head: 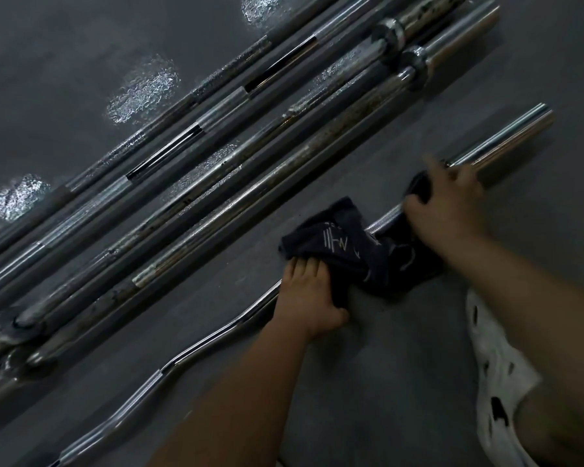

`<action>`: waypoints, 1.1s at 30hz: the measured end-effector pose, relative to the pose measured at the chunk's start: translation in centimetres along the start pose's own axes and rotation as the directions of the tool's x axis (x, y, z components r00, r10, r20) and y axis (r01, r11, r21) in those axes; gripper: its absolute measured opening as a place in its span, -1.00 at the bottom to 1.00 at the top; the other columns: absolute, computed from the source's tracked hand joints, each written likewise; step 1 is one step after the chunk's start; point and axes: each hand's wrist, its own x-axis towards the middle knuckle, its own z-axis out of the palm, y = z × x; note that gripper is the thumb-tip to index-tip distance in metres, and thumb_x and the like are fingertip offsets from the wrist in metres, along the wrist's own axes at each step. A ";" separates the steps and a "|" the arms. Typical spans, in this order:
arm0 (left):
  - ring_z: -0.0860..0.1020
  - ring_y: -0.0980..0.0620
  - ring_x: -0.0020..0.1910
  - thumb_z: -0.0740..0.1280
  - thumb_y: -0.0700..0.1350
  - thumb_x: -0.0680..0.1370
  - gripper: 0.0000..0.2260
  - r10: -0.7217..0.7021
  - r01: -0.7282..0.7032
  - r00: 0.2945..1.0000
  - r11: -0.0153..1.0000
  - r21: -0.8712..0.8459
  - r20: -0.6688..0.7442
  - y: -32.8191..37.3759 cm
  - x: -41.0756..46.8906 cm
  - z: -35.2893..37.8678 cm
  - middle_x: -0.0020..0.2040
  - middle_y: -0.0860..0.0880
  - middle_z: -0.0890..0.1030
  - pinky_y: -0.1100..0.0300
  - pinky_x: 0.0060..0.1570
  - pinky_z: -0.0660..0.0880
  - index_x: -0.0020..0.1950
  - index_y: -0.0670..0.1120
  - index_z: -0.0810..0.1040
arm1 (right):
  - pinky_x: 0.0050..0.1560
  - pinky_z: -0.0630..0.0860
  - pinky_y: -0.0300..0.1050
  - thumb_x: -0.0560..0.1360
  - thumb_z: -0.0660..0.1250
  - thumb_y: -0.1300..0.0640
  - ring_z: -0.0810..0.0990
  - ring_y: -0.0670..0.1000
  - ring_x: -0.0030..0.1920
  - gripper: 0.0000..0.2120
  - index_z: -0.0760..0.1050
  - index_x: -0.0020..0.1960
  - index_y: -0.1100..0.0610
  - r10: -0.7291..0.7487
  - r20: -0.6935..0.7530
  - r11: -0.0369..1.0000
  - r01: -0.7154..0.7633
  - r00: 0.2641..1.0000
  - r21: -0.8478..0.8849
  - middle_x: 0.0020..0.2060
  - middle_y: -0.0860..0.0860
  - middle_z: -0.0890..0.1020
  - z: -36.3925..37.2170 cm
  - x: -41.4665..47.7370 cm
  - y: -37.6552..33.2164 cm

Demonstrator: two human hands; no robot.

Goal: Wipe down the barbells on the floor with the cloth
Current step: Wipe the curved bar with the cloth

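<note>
The curl bar (pixel 139 389) lies on the floor (pixel 368 382), a bare strip parting it from four barbells (pixel 196 124) laid side by side. Left hand (pixel 304 294) grips the cloth (pixel 338 244) round its shaft. Right hand (pixel 449 207) clasps it beside the sleeve (pixel 506 136).

head cam | faces down, forward | close above barbells (pixel 273 178) on floor (pixel 385 382) | one view

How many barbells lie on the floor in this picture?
5. Four straight barbells lie side by side, upper left; the curved barbell lies nearest, partly under the cloth. They are tightly packed, so another may be hidden.
</note>
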 end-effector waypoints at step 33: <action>-0.16 -0.02 0.59 0.35 0.22 0.38 0.01 0.038 -0.036 0.999 0.990 -0.136 0.013 -0.5 0.1 0.0 0.61 -0.08 -0.15 0.08 0.52 -0.19 0.60 -0.09 -0.19 | 0.23 0.48 0.03 0.36 0.30 0.05 0.53 0.20 0.19 -0.60 0.61 0.19 -0.06 -0.464 0.253 0.881 0.473 0.849 0.027 0.21 0.11 0.52 1.3 -1.3 -1.7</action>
